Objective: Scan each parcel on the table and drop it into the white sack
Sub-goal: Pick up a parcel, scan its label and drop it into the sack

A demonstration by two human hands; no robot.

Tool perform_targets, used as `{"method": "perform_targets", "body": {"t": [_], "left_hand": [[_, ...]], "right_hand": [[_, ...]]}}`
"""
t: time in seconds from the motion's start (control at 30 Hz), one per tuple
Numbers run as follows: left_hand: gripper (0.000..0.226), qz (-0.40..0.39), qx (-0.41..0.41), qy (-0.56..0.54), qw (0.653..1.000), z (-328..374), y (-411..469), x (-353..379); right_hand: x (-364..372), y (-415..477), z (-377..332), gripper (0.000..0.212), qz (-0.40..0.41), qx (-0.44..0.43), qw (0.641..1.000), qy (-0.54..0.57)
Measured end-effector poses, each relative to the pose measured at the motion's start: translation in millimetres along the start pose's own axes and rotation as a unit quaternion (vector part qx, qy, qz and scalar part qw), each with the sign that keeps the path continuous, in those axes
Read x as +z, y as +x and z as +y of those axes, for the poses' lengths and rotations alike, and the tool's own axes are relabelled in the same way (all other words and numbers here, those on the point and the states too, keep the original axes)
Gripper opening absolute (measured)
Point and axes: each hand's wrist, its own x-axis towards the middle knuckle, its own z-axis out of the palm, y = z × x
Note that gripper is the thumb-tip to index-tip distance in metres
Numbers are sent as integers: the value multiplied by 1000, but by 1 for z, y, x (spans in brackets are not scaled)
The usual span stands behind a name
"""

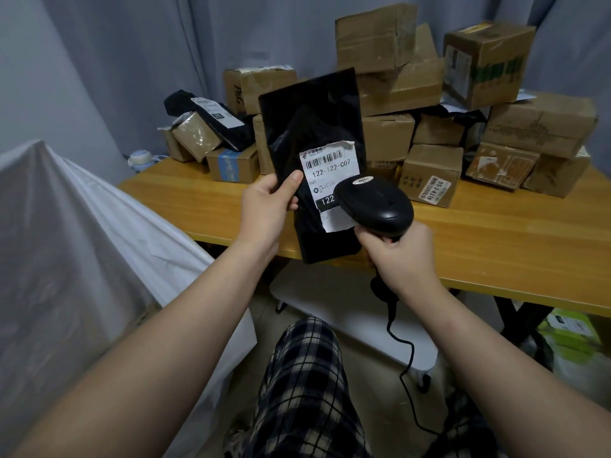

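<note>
Curtain [115,61]: grey, beyond left hand [264,209]
Table [496,246]: yellow wood, under right hand [401,259]
Stand [330,302]: white, low, below both

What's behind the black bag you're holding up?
Cardboard boxes stacked on the wooden table show around the black bag, held by the left hand. Whatever sits directly behind it is covered.
</note>
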Motion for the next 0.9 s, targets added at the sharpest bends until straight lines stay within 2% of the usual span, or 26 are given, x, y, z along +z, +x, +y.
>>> {"method": "perform_targets", "body": {"t": [0.1,0.17,0.27,0.37,0.47,0.53,0.67,0.8,0.87,0.9], "left_hand": [[9,31,-2,-13,999,5,-12,-30],[13,69,9,-8,998,11,-22,-62],[15,153,24,35,987,17,-36,-131],[11,212,26,99,972,9,-50,-200],[10,249,-13,178,952,-23,-60,-246],[10,249,-78,241,935,-59,-66,-268],[22,181,-213,394,876,-135,-71,-302],[34,49,-267,513,815,-180,-74,-303],[39,-49,-311,544,778,-184,-72,-294],[38,-67,-301,564,766,-179,-70,-287]], "right_hand": [[26,-4,-12,32,-52,4,998,33],[51,-10,-18,31,-115,4,992,55],[97,-22,-24,34,-206,19,977,57],[142,-38,-22,43,-260,27,964,41],[181,-52,-13,22,-313,55,948,-5],[201,-59,-4,20,-346,48,935,-66],[224,-66,7,41,-371,47,919,-123],[234,-62,17,38,-382,69,908,-157],[236,-58,25,35,-388,81,901,-178],[235,-56,29,34,-389,87,899,-184]]}}
